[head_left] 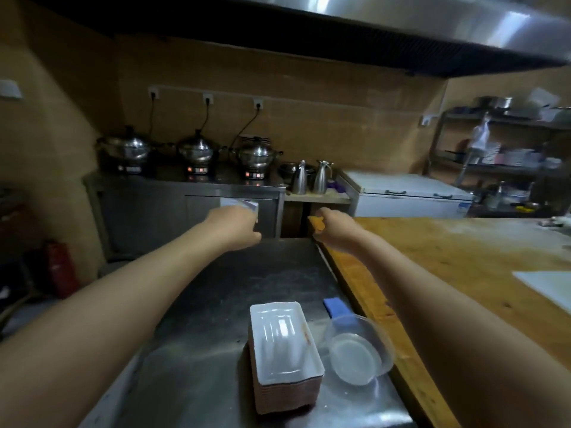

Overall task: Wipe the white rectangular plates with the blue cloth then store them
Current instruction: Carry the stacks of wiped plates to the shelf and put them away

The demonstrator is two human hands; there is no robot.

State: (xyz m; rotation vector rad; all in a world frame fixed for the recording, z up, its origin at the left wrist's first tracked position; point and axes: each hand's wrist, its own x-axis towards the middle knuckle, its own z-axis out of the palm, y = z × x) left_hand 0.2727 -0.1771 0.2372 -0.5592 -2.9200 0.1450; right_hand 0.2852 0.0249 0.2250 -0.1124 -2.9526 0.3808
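Both out fwd: left hand [235, 224], right hand [335, 224]; fingers blurred, can't tell grip. Plates [285, 344] by blue cloth [336, 307].

Stacked white rectangular plates [285, 344] lie near folded blue cloth [336, 306].

looks like a restaurant kitchen; big steel extractor hood [401, 23] across the top, three plugged-in steel pots [197, 149] mid-left, chest freezer [408, 193] and metal shelving [500, 149] at right, steel desk [234, 288] below
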